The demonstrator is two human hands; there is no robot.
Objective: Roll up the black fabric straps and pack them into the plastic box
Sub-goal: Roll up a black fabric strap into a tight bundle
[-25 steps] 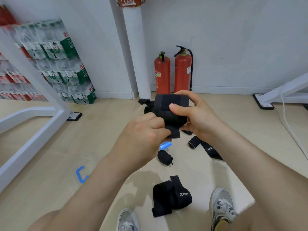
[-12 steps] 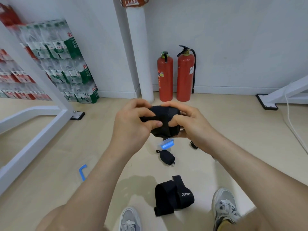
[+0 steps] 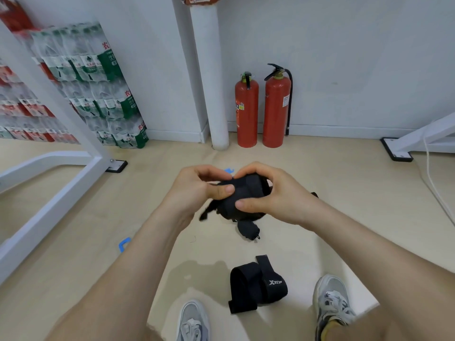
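Observation:
A black fabric strap, mostly rolled, is held in front of me above the floor. My left hand pinches its left side with thumb and fingers. My right hand curls over the roll from the right, thumb underneath. A loose end of the strap hangs down at the lower left. On the floor below lie a small rolled black strap and a larger half-rolled strap with a white logo. The plastic box is mostly hidden behind my hands; only a blue clip shows.
Two red fire extinguishers stand against the white wall beside a white pipe. Packs of water bottles are stacked at left behind a white frame leg. A blue clip lies on the floor. My shoes are at the bottom.
The strap went from a wide flat band to a tight roll between both hands. The hands have dropped lower and now cover the straps that lay on the floor at right.

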